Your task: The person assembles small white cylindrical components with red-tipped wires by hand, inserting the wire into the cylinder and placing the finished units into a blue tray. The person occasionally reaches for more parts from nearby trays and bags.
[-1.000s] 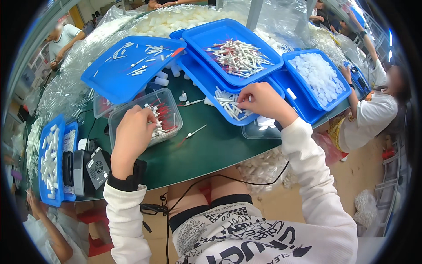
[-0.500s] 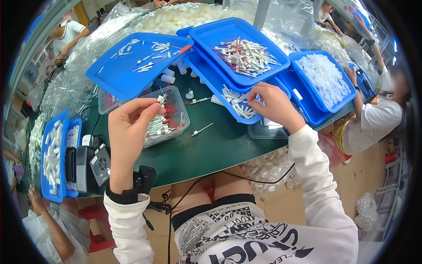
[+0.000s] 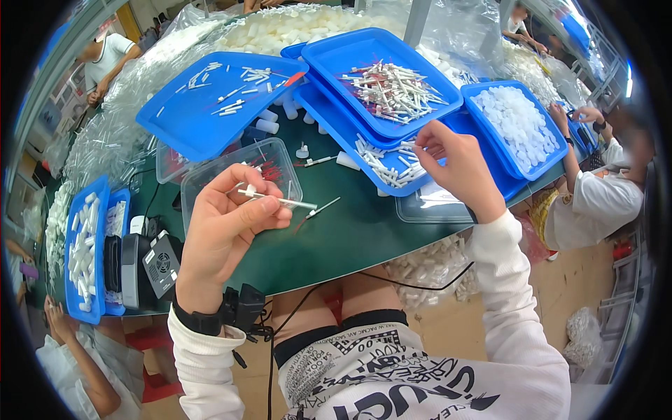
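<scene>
My left hand (image 3: 234, 220) is closed, pinching a thin white stick (image 3: 290, 203) with a small white collar near one end. It is in front of a clear plastic box (image 3: 297, 183) of similar sticks with red ends. My right hand (image 3: 455, 161) reaches over the near blue tray (image 3: 341, 138), which holds short white tubes (image 3: 381, 162). Its thumb and forefinger are drawn together at the tubes; what they hold, if anything, I cannot make out. A loose stick (image 3: 322, 208) with a red tip lies on the green table between my hands.
A blue tray (image 3: 325, 59) piled with sticks overlaps the tube tray. Another blue tray (image 3: 161, 112) rests at back left. White discs (image 3: 514, 119) fill a tray at right. A black device (image 3: 161, 262) stands at left, and a cable (image 3: 434, 288) crosses the front. Other people sit around.
My left hand has come nearer and turned, bringing a stick from above the clear box into plain sight. My right hand has shifted slightly right, still at the tube tray.
</scene>
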`<control>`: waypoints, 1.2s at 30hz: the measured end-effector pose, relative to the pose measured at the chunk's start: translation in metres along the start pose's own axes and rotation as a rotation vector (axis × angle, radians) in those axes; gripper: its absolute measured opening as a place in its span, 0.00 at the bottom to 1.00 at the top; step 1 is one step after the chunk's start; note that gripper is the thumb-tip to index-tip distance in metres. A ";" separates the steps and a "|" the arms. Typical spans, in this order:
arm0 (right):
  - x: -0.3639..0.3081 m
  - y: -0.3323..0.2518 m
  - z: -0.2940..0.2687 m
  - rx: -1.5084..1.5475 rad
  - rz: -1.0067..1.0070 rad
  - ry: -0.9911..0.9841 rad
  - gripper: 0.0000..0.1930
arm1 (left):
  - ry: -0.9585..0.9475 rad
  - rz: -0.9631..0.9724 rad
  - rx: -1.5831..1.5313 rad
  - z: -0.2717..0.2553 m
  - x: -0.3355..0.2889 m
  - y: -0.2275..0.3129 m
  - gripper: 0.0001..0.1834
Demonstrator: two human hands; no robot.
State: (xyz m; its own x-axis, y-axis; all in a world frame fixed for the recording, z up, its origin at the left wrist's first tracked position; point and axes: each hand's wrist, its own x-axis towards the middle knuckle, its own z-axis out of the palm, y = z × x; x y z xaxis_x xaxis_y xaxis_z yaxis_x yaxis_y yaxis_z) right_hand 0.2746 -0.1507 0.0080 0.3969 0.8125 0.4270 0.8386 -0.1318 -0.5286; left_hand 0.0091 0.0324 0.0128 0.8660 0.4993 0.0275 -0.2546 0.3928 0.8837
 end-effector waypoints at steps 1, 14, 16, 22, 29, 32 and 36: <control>-0.003 -0.014 -0.003 0.101 0.010 0.024 0.09 | -0.008 0.008 -0.006 0.002 0.000 -0.001 0.11; -0.032 -0.098 0.016 0.751 -0.094 -0.086 0.08 | -0.031 0.366 0.025 0.044 -0.020 -0.014 0.13; -0.032 -0.099 0.013 0.736 -0.130 -0.089 0.08 | -0.033 0.391 0.037 0.047 -0.020 -0.014 0.13; -0.036 -0.096 0.014 0.809 -0.021 -0.035 0.07 | -0.036 0.396 0.043 0.048 -0.019 -0.015 0.13; -0.036 -0.092 0.014 0.719 -0.046 -0.039 0.06 | -0.032 0.420 0.073 0.045 -0.017 -0.022 0.13; -0.036 -0.093 0.015 0.710 -0.049 -0.048 0.06 | -0.033 0.436 0.139 0.044 -0.017 -0.023 0.13; -0.031 -0.093 0.020 0.590 -0.195 -0.020 0.06 | -0.018 0.421 0.397 0.046 -0.017 -0.028 0.16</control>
State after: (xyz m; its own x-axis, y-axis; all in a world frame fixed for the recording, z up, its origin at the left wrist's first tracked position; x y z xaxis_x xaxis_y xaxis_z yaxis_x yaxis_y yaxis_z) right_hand 0.1764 -0.1524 0.0294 0.2447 0.8013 0.5459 0.5448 0.3521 -0.7611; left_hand 0.0214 -0.0225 0.0095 0.7333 0.5351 0.4195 -0.4007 -0.1584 0.9024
